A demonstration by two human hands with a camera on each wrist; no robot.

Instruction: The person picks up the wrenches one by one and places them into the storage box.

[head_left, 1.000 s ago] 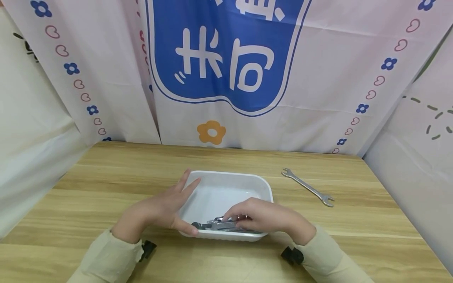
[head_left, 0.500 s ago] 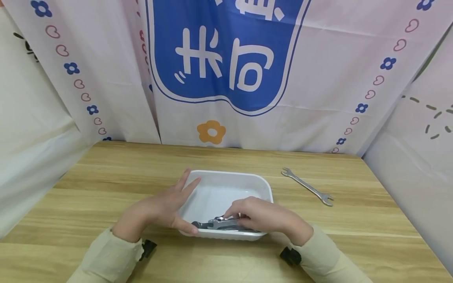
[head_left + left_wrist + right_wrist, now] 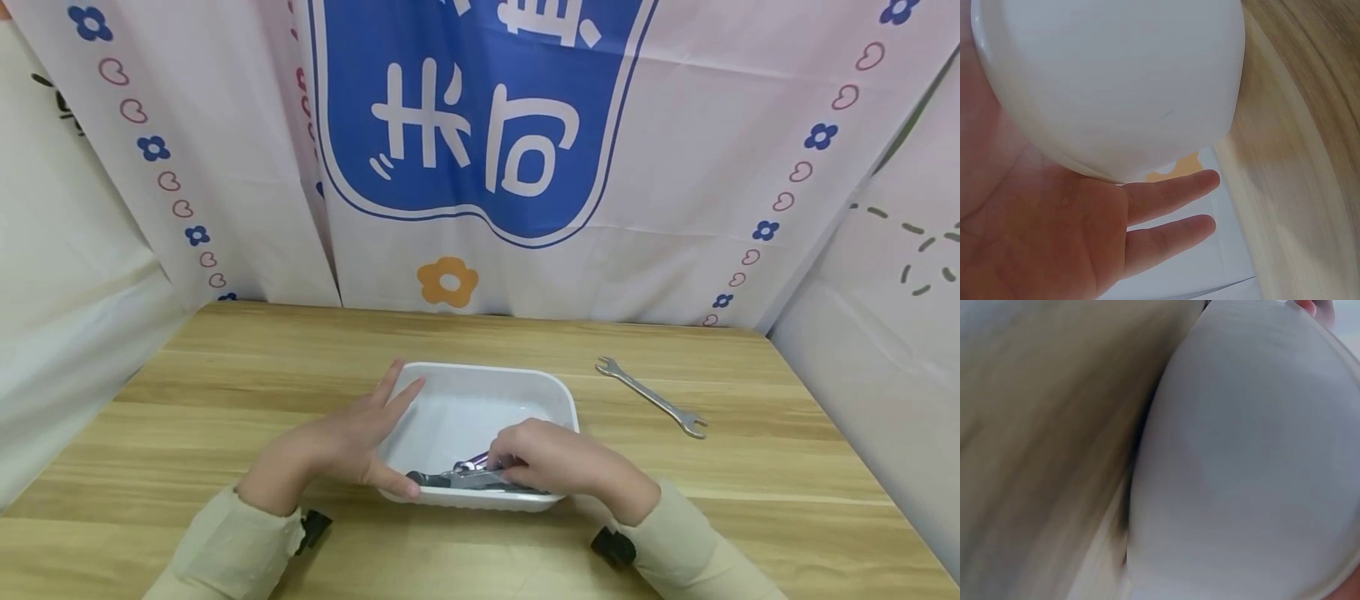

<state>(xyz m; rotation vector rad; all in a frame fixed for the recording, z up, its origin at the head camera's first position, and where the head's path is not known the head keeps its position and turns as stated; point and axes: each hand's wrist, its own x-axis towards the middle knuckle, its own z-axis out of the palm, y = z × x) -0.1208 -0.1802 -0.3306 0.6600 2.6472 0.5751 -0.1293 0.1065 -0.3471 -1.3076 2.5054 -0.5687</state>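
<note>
In the head view a white rectangular tray (image 3: pixel 487 377) sits on the wooden table. My left hand (image 3: pixel 348 437) lies against its left end, thumb at the front rim and fingers spread straight. The left wrist view has two straight fingers (image 3: pixel 1166 215) beside the tray's outer wall. Inside, along the front wall, lie several metal tools. A silver adjustable wrench (image 3: pixel 474 480) is among them, near a dark-ended tool (image 3: pixel 426 479) and a shiny purple-tinted one (image 3: pixel 477 460). My right hand (image 3: pixel 558 454) reaches over the tray's right side, fingers curled at the wrench, whose far end they hide.
A silver double open-end wrench (image 3: pixel 651 396) lies on the table (image 3: pixel 750 483) to the right of the tray. Behind the table hangs a white cloth (image 3: pixel 675 233) with a blue printed panel. White cloth also lines both sides.
My right hand has shifted slightly to the right inside the tray, and more of the purple-tinted tool shows. The adjustable wrench has tipped a little. My left hand and the tray stay put.
</note>
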